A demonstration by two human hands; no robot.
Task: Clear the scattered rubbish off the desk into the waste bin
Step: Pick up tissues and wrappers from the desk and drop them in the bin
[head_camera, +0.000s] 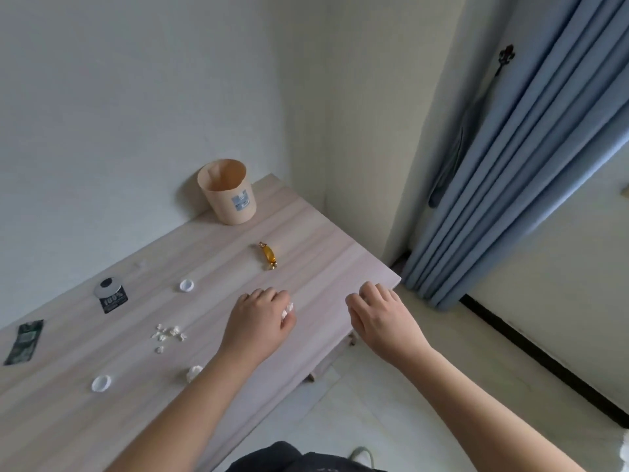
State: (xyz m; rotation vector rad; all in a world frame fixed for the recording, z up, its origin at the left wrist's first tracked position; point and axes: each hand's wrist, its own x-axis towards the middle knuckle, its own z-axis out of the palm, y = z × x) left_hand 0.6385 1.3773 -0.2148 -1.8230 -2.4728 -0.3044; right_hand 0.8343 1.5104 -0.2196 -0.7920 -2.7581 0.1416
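Observation:
A beige waste bin [228, 195] stands open at the far corner of the pale wooden desk [320, 253], against the wall. My left hand [259, 318] hovers over the desk with its fingers curled around a crumpled white paper scrap [288, 310] that peeks out at the knuckles. My right hand [381, 315] hangs above the desk's right edge, fingers loosely bent and holding nothing. A yellow candy wrapper [269, 255] lies between my hands and the bin. White paper bits [169, 333], two white bottle caps [186, 286] [101, 383] and a white paper ball [194, 373] are scattered to the left.
A black-and-silver packet [110, 294] and a dark green sachet [24, 342] lie at the desk's left. A blue curtain [510, 185] hangs to the right beyond the desk corner. Pale floor [442, 386] lies beneath my right arm.

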